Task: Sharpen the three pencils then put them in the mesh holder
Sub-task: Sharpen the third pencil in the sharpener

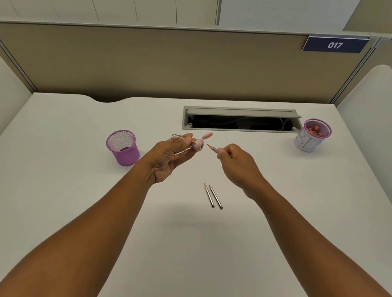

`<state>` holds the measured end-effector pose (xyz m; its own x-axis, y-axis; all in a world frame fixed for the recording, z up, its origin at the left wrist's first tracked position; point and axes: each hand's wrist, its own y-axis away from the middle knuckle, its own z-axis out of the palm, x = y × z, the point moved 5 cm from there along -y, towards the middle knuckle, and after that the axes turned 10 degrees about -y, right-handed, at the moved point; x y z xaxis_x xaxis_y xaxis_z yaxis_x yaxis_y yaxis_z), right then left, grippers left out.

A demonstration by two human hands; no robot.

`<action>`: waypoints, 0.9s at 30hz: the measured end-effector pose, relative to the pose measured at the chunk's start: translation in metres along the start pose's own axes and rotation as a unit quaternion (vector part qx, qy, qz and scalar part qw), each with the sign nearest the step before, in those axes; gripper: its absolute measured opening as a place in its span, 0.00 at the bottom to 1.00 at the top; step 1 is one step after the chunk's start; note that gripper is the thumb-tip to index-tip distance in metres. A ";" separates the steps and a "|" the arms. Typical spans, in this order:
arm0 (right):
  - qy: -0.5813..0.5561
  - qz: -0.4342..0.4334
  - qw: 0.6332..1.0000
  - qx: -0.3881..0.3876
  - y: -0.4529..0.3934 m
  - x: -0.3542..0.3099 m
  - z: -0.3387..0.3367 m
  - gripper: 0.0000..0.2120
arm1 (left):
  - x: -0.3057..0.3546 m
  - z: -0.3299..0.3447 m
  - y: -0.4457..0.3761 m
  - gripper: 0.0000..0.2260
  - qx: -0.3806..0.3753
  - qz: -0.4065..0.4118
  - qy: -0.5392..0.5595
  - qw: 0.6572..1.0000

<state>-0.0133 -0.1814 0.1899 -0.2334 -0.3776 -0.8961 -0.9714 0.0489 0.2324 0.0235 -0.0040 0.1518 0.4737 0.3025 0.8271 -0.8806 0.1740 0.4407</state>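
Pink sharpener [198, 145] sits pinched in the left hand [170, 155]; the right hand [235, 164] grips a pencil [213, 148], tip aimed leftward at its opening, just apart (nearly coaxial). Two pencils [213, 196] lie below; the mesh holder [123, 147] stands left.

two bare forearms, no sleeves; left hand [167, 155] and right hand [236, 165] ungloved.

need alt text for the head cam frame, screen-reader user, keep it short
Over a white desk, the left hand grips a pink sharpener while the right hand pinches a pencil, tip just short of it. Two more pencils lie between the arms; an empty purple mesh holder stands left.
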 end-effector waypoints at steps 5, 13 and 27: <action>-0.021 0.038 0.999 -0.013 -0.003 0.015 0.012 0.08 | -0.004 -0.001 0.000 0.10 0.009 -0.005 0.016 1.000; -0.047 0.104 0.993 -0.011 -0.017 0.065 0.043 0.04 | -0.018 -0.009 0.002 0.16 0.012 -0.009 0.052 0.999; 0.227 0.109 0.967 0.036 -0.032 0.143 0.087 0.13 | -0.041 -0.020 0.001 0.07 -0.033 -0.019 0.027 0.999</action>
<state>-0.0193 -0.1569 0.0213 -0.4053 -0.7168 -0.5674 -0.9057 0.2307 0.3556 0.0037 0.0024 0.1109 0.5080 0.3444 0.7895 -0.8603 0.2477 0.4455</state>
